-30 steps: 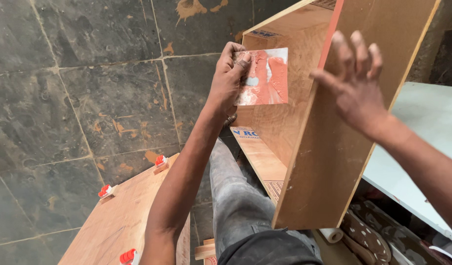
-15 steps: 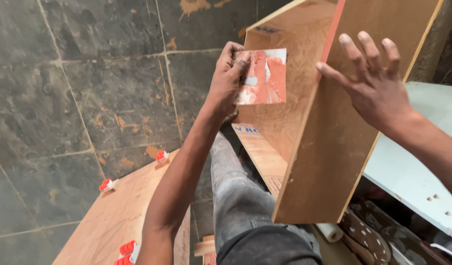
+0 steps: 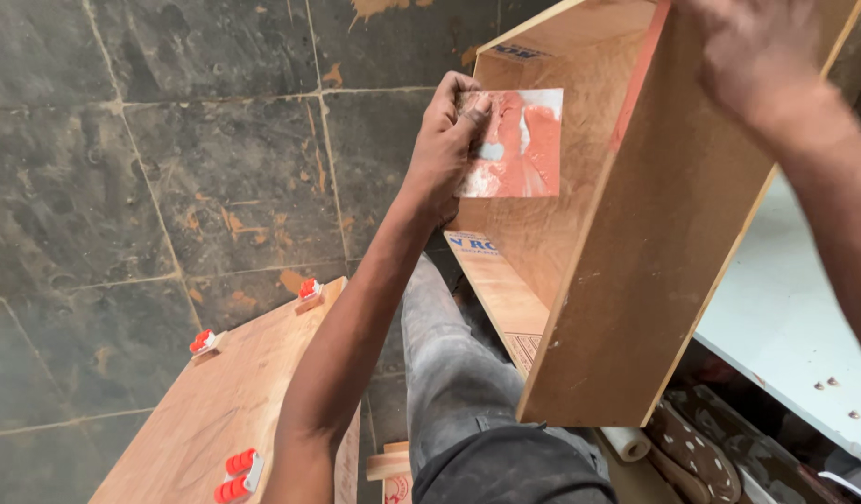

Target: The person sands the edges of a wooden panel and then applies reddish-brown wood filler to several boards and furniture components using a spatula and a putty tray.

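Looking down from the head camera, I see my left hand [image 3: 454, 140] pinching a small square card [image 3: 515, 143] smeared with orange-red paste, thumb and fingertips closed on its left edge. The card lies flat against the inner face of an open plywood box [image 3: 636, 261], its edges roughly level and upright in the view, so it has no clear long axis. The box itself is tipped on its side with its open mouth facing me and to the left, its long side wall running from the upper right down toward my knee. My left arm reaches up from the lower middle, nearly straight, wrist bent slightly inward toward the card. My right hand [image 3: 753, 56] rests on the outer top edge of the box wall, knuckles toward me; its fingers are cut off by the frame, so I cannot tell whether they are spread or curled. Below left lies a plywood panel [image 3: 225, 411] with orange clips [image 3: 308, 289] along its edges, on a dark tiled floor [image 3: 169, 168]
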`<state>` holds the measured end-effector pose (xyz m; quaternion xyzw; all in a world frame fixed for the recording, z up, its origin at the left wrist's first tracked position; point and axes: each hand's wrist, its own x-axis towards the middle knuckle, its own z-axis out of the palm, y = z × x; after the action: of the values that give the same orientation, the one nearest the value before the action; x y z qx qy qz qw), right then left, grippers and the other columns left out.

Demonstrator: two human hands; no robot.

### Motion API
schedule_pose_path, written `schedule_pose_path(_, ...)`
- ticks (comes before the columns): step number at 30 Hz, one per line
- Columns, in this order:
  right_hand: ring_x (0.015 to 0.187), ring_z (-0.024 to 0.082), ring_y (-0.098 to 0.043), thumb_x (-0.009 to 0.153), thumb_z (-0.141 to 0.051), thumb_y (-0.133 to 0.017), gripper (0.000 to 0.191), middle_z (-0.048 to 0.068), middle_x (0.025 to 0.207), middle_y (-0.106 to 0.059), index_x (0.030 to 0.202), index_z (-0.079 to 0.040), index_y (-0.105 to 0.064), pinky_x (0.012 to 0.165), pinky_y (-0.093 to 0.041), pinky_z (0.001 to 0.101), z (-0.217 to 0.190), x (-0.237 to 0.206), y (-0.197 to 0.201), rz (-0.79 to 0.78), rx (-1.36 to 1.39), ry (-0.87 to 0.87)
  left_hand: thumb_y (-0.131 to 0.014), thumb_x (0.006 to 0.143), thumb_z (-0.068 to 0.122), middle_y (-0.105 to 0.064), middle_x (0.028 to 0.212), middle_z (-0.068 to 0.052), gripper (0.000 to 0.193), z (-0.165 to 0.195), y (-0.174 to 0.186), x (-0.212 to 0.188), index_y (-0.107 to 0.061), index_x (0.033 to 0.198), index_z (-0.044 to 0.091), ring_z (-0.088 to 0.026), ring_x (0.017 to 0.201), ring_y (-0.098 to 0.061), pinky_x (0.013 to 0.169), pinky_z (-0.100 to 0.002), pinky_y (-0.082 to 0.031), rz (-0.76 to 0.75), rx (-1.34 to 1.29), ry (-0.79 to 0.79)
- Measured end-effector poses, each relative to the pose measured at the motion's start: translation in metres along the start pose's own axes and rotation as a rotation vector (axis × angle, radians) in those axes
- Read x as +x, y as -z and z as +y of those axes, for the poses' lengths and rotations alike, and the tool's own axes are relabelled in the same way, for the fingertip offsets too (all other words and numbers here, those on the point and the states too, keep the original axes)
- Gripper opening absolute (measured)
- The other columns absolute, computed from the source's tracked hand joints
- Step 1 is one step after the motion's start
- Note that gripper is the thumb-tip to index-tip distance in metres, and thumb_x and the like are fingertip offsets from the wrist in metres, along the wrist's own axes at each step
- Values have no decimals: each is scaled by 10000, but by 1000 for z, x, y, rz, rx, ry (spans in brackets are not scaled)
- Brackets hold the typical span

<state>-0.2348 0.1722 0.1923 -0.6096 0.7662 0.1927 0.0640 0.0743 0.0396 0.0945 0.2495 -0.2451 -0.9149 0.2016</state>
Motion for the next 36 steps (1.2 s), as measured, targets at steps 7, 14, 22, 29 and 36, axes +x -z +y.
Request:
schedule_pose_path(7,1536,389,-349,921,28,-687,556,207,1618,-311,1384,-278,-646,1169,-348,491,-81,-88,-1,101,-28,-45,-567,1077,131,-551,893,2,106,-10,1,2,-480,1089,71,-37,747,-565,600,-220,-517,0,4,-19)
schedule_pose_path(14,1530,411,-350,760,76,-653,818,224,1634,-322,1483,-302,-595,1196,-341,554,-147,-135,38,8,211,-101,-568,1080,139,-530,895,20,101,9,-6,-6,-487,1084,80,-25,758,-549,615,-213,-517,-2,52,6)
schedule_pose_path(22,1377,412,-499,870,26,-635,774,223,1542,-435,1578,-176,-396,1133,-439,502,-139,-134,63,152,862,104,-554,1089,159,-497,859,42,89,25,-43,-29,-490,1084,97,-14,726,-478,566,-181,-452,-155,220,75)
schedule_pose_path(29,1094,294,-622,813,-24,-679,702,71,1136,-678,1474,-216,-539,1029,-493,439,-142,-155,46,-62,932,87,-572,1131,124,-480,911,35,84,10,-63,-35,-505,1124,75,-29,802,-448,669,-188,-421,-257,146,-8)
schedule_pose_path(36,1360,299,-511,925,30,-522,590,113,1433,-571,1468,-201,-530,1208,-377,494,-135,-156,33,182,1062,310,-562,1082,123,-526,897,26,91,8,-40,-7,-504,1126,68,-27,756,-496,620,-187,-458,-1,44,-152)
